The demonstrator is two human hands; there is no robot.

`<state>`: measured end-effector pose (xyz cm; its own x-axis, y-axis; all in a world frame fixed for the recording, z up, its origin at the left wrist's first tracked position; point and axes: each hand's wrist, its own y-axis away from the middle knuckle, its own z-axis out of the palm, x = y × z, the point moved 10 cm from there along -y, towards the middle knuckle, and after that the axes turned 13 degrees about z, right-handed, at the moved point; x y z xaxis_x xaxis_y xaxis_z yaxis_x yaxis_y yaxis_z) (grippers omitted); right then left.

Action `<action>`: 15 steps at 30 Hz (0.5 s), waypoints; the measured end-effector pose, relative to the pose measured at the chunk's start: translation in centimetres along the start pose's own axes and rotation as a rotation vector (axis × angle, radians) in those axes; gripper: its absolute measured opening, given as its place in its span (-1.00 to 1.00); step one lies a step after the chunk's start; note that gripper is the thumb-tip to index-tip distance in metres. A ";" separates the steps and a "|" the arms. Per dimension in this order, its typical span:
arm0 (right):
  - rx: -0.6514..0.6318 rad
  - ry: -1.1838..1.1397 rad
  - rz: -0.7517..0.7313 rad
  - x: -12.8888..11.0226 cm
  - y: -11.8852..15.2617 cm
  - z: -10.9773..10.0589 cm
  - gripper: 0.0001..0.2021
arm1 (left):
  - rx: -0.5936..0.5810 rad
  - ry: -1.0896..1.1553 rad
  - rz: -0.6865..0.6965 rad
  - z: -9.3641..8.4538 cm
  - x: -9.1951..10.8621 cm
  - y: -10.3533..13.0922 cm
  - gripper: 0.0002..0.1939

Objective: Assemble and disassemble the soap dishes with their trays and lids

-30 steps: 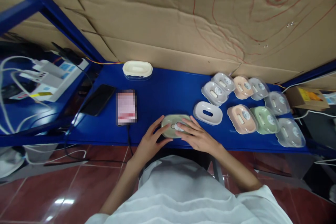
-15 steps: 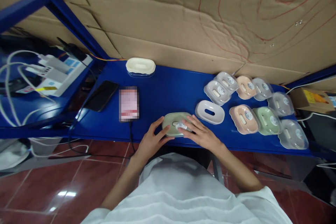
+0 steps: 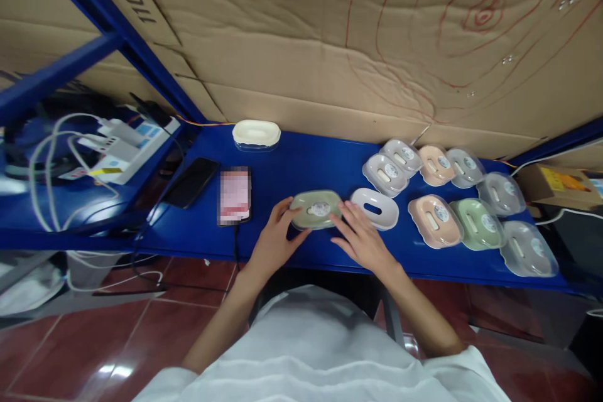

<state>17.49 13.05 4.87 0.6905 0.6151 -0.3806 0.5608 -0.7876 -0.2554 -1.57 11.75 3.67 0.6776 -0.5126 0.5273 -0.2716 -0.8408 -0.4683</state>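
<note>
A pale green soap box with a clear lid and a round sticker lies at the front of the blue table. My left hand curves around its left end, fingers on the upper side and thumb by the lower edge. At the right end, my right hand has its fingers spread, with fingertips at the lid's edge and the thumb away from the box. Just right of it lies a lilac soap box part with an oval slot and no clear lid.
Several lidded soap boxes in grey, peach and green, such as a peach one, stand at the right. A cream soap box is at the back left. A dark phone, a cabled screen device and a power strip lie left.
My right hand has drawn back from the top of the green lid to its right end, uncovering the sticker. My left hand stays at the left end. The camera view has shifted slightly.
</note>
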 end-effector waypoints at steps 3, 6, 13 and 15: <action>0.210 0.069 0.173 2.5 1.7 -3.0 -0.37 | 0.004 -0.105 -0.083 -0.2 -1.9 -3.0 -0.53; 0.330 0.117 0.391 5.6 4.4 -4.6 -0.46 | -0.016 -0.158 -0.154 1.0 -3.7 -7.4 -0.49; 0.233 0.033 0.346 6.0 6.9 -2.6 -0.49 | -0.070 -0.186 -0.103 1.8 -5.5 -16.6 -0.45; 0.237 0.019 0.316 5.7 6.9 -2.6 -0.50 | -0.024 -0.327 -0.130 -1.5 -7.9 -17.3 -0.42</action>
<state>26.44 11.22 3.28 0.8220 0.3396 -0.4571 0.1997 -0.9236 -0.3271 -3.25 30.12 8.68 0.8896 -0.3211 0.3249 -0.1817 -0.9013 -0.3934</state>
